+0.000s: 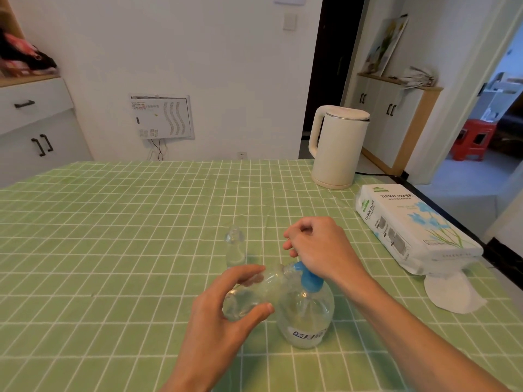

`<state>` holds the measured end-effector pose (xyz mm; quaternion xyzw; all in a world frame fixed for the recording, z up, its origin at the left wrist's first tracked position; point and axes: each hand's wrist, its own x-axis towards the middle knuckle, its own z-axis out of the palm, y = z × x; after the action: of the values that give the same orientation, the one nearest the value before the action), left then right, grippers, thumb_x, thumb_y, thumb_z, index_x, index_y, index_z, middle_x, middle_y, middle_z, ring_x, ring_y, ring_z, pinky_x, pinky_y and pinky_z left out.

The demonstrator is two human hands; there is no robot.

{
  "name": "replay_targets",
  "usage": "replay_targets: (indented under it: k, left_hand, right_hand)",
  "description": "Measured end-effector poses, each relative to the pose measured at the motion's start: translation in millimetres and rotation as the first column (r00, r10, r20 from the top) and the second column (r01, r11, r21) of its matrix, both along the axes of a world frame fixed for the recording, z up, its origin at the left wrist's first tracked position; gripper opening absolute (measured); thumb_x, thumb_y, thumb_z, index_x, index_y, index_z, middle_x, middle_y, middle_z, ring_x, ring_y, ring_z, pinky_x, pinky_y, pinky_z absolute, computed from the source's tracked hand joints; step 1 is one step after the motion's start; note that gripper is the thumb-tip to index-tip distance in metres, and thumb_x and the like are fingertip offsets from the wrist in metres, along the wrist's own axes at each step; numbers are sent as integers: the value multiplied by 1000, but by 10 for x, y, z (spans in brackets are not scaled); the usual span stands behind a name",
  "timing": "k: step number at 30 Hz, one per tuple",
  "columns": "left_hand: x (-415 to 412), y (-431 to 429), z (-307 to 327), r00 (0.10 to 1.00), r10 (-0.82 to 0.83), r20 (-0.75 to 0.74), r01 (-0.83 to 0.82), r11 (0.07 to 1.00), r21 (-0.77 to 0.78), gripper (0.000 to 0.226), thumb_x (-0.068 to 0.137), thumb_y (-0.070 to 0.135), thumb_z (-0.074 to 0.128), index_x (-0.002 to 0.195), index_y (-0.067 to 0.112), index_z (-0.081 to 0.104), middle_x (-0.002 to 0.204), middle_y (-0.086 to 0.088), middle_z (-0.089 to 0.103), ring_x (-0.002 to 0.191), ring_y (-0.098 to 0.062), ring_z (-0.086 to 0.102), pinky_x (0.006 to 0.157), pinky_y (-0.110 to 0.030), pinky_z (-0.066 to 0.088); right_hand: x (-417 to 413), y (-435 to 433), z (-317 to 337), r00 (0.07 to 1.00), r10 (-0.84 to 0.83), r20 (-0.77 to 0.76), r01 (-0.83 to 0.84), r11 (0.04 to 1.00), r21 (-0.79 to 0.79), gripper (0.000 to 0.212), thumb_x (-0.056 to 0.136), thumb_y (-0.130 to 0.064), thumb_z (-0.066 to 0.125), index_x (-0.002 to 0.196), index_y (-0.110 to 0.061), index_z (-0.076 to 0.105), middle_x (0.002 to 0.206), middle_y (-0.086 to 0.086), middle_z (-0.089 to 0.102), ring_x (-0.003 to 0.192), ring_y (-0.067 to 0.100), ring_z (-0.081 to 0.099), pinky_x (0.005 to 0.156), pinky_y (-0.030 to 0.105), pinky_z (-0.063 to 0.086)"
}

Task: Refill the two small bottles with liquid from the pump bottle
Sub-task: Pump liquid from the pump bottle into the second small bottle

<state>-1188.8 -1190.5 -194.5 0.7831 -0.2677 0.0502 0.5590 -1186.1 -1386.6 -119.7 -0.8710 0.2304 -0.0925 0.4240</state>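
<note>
Indoor shot, moderately bright w/ soft, even light; no hard shadows. Brightest patch is the open doorway at frame R, cool bluish. A second doorway behind the kettle is near black. Faint soft shadow on the green tablecloth under the left hand and round the pump bottle base. Small pale glints on the clear plastic; the small bottle in that hand looks smeared, low contrast. White wall shows blocky compression blotches. Wide-angle lens bows the table edge and tilts the cabinet and door frames toward the corners; bg detail soft.
</note>
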Motion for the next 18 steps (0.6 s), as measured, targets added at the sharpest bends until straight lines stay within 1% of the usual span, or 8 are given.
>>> replay_targets:
  k: [3,7,13,18]
  left_hand:
    - [0,5,9,1000,-2,-2,2,1000,-2,55,74,9,93,115,41,73,109,23,78,111,3,69,90,0,41]
    - [12,13,-7,1000,-4,-3,3,1000,-2,55,75,11,93,116,41,72,110,23,78,112,3,69,90,0,41]
    - [21,18,-51,1000,-10,-10,10,1000,7,54,75,11,93,118,37,73,111,21,77,113,0,70,91,-2,42]
    - [18,23,-48,1000,-9,-1,9,1000,5,55,75,10,93,118,37,73,111,22,78,112,3,69,90,0,42]
  right_hand:
    - [9,-1,-18,1000,-2,3,2,1000,12,29,104,-22,59,83,-21,79,81,-9,82,84,19,81,90,53,67]
    - [25,-4,-66,1000,-12,22,11,1000,18,34,108,-20,56,82,-29,76,80,-10,81,83,14,79,90,49,67]
    - [23,-8,-152,1000,-19,3,18,1000,11,35,108,-19,55,83,-28,77,79,-9,81,84,15,79,93,49,66]
    - [21,-5,-148,1000,-23,-5,23,1000,2,34,107,-20,55,82,-28,77,79,-10,81,84,16,80,92,50,66]
